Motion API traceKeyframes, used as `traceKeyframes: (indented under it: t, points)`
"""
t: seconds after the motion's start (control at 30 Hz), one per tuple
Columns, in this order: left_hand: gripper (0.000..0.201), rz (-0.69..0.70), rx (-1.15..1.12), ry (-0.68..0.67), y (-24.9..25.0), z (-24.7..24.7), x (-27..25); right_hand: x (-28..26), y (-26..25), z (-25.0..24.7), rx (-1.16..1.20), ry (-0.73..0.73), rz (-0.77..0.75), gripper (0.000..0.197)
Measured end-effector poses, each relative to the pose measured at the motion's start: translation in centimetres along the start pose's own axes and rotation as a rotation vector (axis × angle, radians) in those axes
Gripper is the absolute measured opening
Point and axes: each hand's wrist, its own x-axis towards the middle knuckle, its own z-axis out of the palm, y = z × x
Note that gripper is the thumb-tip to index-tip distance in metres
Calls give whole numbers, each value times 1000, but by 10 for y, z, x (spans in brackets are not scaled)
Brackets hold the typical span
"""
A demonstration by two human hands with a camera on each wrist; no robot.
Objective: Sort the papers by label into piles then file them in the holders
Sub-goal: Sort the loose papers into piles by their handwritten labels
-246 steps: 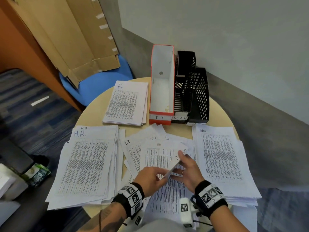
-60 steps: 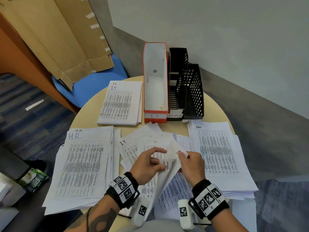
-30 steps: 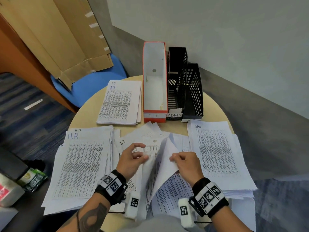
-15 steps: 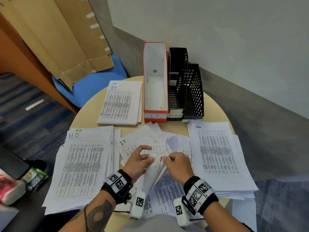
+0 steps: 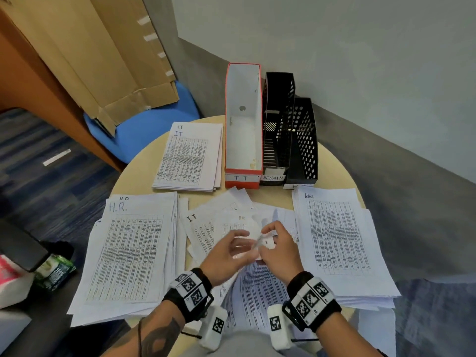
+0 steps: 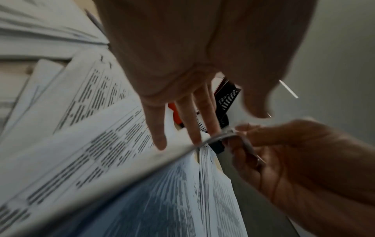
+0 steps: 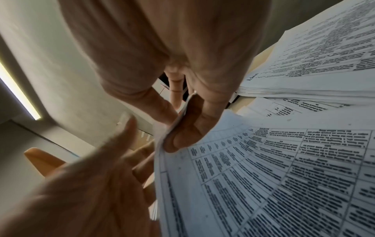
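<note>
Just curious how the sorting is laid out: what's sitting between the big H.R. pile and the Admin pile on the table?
In the head view, a loose unsorted heap of papers lies between the H.R. pile and the Admin pile, with both hands working over it.

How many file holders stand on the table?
3, side by side at the far edge: the orange IT holder leftmost, the black ADMIN holder in the middle, a black perforated holder rightmost.

At the table's (image 5: 332,161) far edge three holders (image 5: 270,130) stand side by side, the IT pile (image 5: 189,158) to their left. The H.R. pile (image 5: 128,253) lies at the left edge, the Admin pile (image 5: 340,240) at the right, and the loose unsorted sheets (image 5: 206,228) between them at the near edge.
</note>
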Motion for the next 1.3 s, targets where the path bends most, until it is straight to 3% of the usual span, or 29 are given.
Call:
traceKeyframes:
  t: [0.07, 0.13, 0.23, 0.3, 0.37, 0.47, 0.53, 0.57, 0.67, 0.73, 0.87, 0.93, 1.03, 1.13, 1.23, 1.3]
  points:
    - [96, -40, 168, -55, -14, 0, 3, 1, 2, -1, 32, 0, 7, 29]
    - [101, -120, 396, -47, -26, 1, 7, 2, 5, -3, 136, -40, 39, 29]
    - [42, -192, 631, 112, -38, -1, 15, 3, 11, -7, 302, -87, 91, 35]
    - [21, -255, 557, 261, -46, -12, 18, 5, 17, -14, 339, -33, 111, 39]
    - [22, -210, 408, 286, -47, -24, 15, 9, 27, -26, 254, 89, 148, 41]
    - [27, -70, 247, 142, -34, -38, 5, 15, 48, -48, 138, 169, 199, 65]
    - [36, -36, 81, 37, -22, -41, -1, 18, 58, -62, 146, 107, 169, 85]
    - [40, -42, -10, 2, -16, -39, -4, 18, 61, -67, 155, 58, 143, 85]
    - [44, -70, -148, -52, 1, -19, -10, 11, 59, -67, 224, -143, 106, 53]
    - [37, -115, -122, -7, 6, -1, -7, 6, 63, -60, 286, -202, 124, 52]
    - [32, -155, -105, 174, 2, 3, 3, 1, 70, -49, 321, 19, 165, 34]
    - [30, -80, -89, 186, 13, -7, 3, -3, 60, -53, 312, 74, 139, 27]
    - [33, 188, -7, 147, 45, -16, -3, -6, 27, -69, 370, 134, 5, 26]
    - [18, 421, 65, 220, 78, -22, -9, -8, -12, -84, 480, 173, -169, 31]
    - [14, 453, 27, 252, 83, -28, -11, -8, -28, -86, 504, 142, -229, 22]
    - [18, 409, 88, 265, 64, -26, -4, -6, -21, -76, 449, 103, -204, 29]
